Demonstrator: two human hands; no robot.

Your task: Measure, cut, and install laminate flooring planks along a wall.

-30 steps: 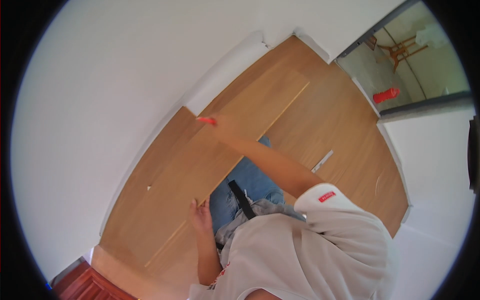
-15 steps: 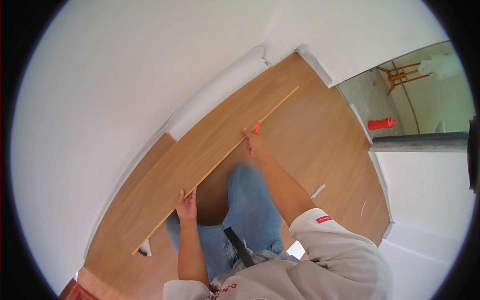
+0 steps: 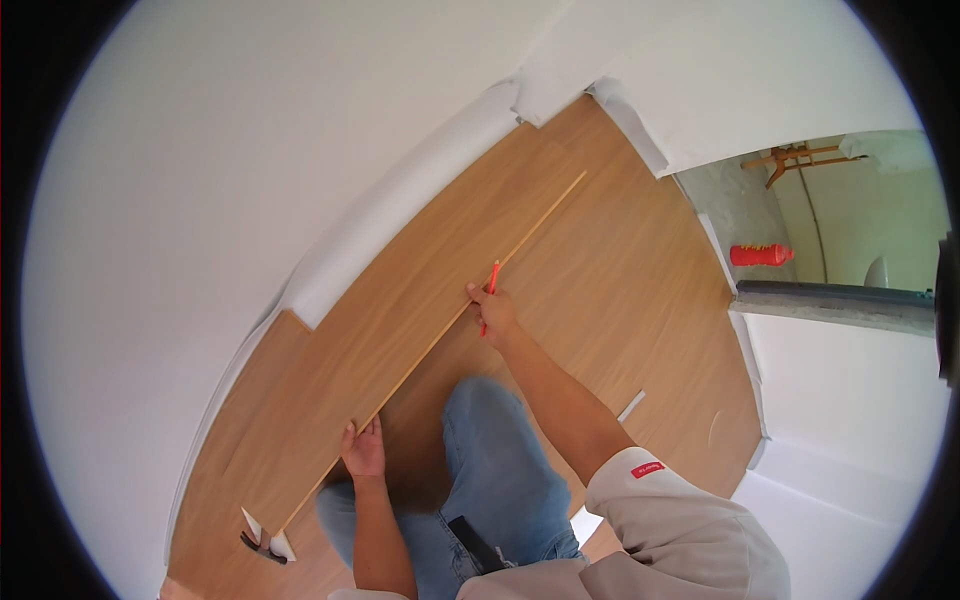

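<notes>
A long wood-look floor plank (image 3: 400, 335) lies slantwise across the floor before me, its thin pale edge facing me. My left hand (image 3: 364, 450) grips that near edge toward the lower left, fingertips over the top. Farther along the same edge, my right hand (image 3: 492, 310) has its thumb and fingers at the plank. A red pencil (image 3: 494, 272) is tucked in the right hand's fingers and sticks up past them. Beside the plank's lower-left end rests a hammer (image 3: 262, 546) with a dark head, next to white offcuts (image 3: 252, 521). Part of the hammer is hidden.
White underlay (image 3: 400, 205) curls against the wall on the left. Laid flooring (image 3: 640, 290) spreads to the right, with a small pale strip (image 3: 631, 405) on it. Through an opening stand a red bottle (image 3: 760, 255) and a wooden chair (image 3: 795, 158).
The plank and both hands have shifted down and slightly left in view. More underlay shows beyond the plank, and the hammer has come into clearer sight. My grips look the same.
</notes>
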